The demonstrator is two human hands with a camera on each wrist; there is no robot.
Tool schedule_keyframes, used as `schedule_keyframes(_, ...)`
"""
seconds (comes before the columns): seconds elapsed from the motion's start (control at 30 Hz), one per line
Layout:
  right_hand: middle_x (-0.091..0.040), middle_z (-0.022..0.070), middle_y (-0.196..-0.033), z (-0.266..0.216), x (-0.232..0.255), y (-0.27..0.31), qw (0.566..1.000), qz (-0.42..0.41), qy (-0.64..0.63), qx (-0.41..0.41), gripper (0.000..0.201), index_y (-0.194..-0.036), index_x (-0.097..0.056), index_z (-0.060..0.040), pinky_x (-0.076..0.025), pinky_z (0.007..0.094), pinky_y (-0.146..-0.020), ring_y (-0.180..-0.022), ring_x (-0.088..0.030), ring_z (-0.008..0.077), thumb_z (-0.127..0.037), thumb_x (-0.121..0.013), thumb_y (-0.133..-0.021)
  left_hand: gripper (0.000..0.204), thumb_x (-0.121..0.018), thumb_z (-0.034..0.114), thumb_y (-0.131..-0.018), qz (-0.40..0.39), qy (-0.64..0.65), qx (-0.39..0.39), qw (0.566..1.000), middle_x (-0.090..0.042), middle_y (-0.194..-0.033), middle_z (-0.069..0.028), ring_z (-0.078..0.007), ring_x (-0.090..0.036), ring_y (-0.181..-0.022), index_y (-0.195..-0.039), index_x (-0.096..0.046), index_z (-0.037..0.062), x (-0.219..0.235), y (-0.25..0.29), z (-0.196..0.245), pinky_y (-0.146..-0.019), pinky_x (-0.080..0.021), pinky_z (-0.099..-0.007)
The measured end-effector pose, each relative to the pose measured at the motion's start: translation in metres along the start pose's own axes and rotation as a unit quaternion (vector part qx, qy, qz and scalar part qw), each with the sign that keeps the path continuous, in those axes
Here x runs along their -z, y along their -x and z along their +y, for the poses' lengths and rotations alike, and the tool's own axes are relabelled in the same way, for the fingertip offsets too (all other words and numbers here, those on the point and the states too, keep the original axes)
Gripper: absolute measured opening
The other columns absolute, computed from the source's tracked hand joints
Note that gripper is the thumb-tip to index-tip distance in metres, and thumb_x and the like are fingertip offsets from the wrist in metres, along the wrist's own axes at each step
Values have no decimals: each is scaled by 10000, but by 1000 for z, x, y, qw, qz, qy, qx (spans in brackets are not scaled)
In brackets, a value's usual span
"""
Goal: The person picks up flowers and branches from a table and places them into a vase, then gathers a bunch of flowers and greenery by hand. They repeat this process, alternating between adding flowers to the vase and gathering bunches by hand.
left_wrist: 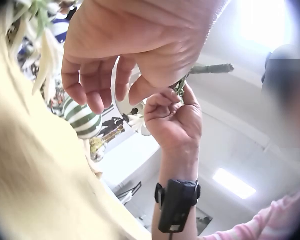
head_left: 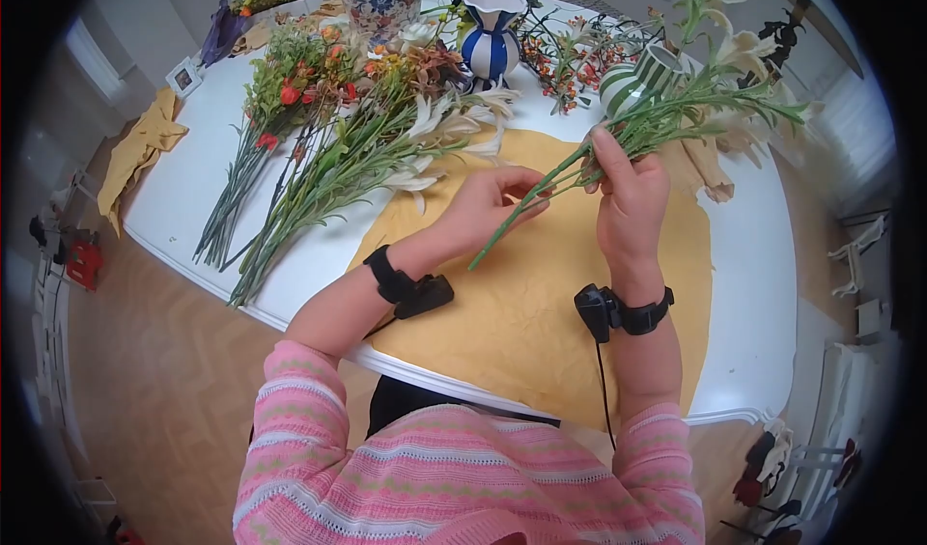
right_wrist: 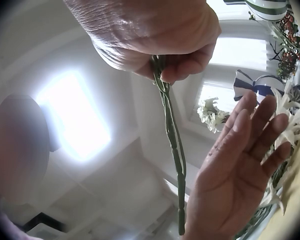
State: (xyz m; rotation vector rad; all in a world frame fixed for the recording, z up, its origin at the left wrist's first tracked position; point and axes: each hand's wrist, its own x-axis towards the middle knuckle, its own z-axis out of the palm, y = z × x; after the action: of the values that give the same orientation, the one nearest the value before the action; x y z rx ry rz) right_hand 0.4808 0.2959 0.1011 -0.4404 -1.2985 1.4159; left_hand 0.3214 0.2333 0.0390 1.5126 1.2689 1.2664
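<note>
My right hand (head_left: 632, 197) pinches the green stems of white lilies (head_left: 676, 111) between thumb and fingers, above the yellow cloth. Their leaves and pale blooms spread to the upper right, while the bare stem end slants down toward the left. In the right wrist view, two thin stems (right_wrist: 176, 150) run down side by side from that grip. My left hand (head_left: 478, 212) is beside the lower stem, with its palm showing and its fingers loosely extended in the right wrist view. Nothing is held in it.
Yellow cloth (head_left: 521, 323) covers the table's front middle. More lilies (head_left: 338, 173) and red-orange flowers (head_left: 280, 91) lie at left. Behind stand a blue-striped vase (head_left: 492, 38) and a floral pot (head_left: 379, 4). A green-striped vase (head_left: 637, 82) and red-berry branches (head_left: 570, 62) are at back right.
</note>
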Motion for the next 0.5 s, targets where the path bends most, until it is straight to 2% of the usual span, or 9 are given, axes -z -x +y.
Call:
schedule_keyframes(0.07, -601, 3, -748, -4, 5, -3, 1000, 2, 8, 6, 127, -921, -630, -16, -403, 221, -546, -627, -520, 64, -137, -667, -911, 297, -688, 209, -901, -17, 141, 99, 985, -673, -1033, -29, -78, -617, -820, -1118, -655, 10, -12, -5, -11, -735, -490, -229)
schedule_keyframes(0.1, -602, 1, -751, -6, 7, -5, 1000, 4, 22, 11, 127, -919, -630, -16, -402, 220, -547, -630, -519, 63, -137, -668, -911, 297, -688, 209, -901, -21, 143, 97, 985, -673, -1033, -29, -78, -617, -820, -1118, -655, 10, -15, -6, -19, -735, -490, -229)
schedule_keyframes(0.17, -602, -1, -753, -9, 13, -8, 999, 8, 41, 18, 126, -917, -630, -16, -400, 219, -549, -632, -519, 62, -136, -669, -910, 229, -667, 157, -908, -31, 199, 183, 962, -665, -978, -32, -75, -607, -749, -1084, -654, 11, -20, -8, -39, -643, -482, -211)
schedule_keyframes(0.2, -603, -3, -755, -11, 15, -10, 998, 9, 54, 21, 127, -921, -632, -17, -400, 218, -550, -634, -518, 60, -137, -670, -909, 229, -667, 157, -908, -34, 200, 182, 962, -665, -978, -32, -75, -607, -749, -1084, -654, 11, -21, -9, -46, -643, -482, -211)
schedule_keyframes(0.27, -604, -6, -757, -13, 20, -14, 997, 11, 68, 28, 128, -926, -633, -17, -400, 217, -551, -636, -518, 59, -138, -672, -909, 185, -634, 115, -920, 0, 265, 240, 934, -651, -930, -21, -91, -613, -719, -1076, -641, 16, -21, -11, -62, -594, -487, -220)
schedule_keyframes(0.5, -610, -15, -759, -16, 46, -33, 988, 59, 132, 54, 120, -930, -649, -29, -394, 211, -549, -633, -508, 42, -144, -672, -907, 186, -611, 92, -926, -30, 285, 222, 932, -646, -936, -41, -111, -630, -730, -1089, -620, 2, -16, -13, -68, -571, -498, -221)
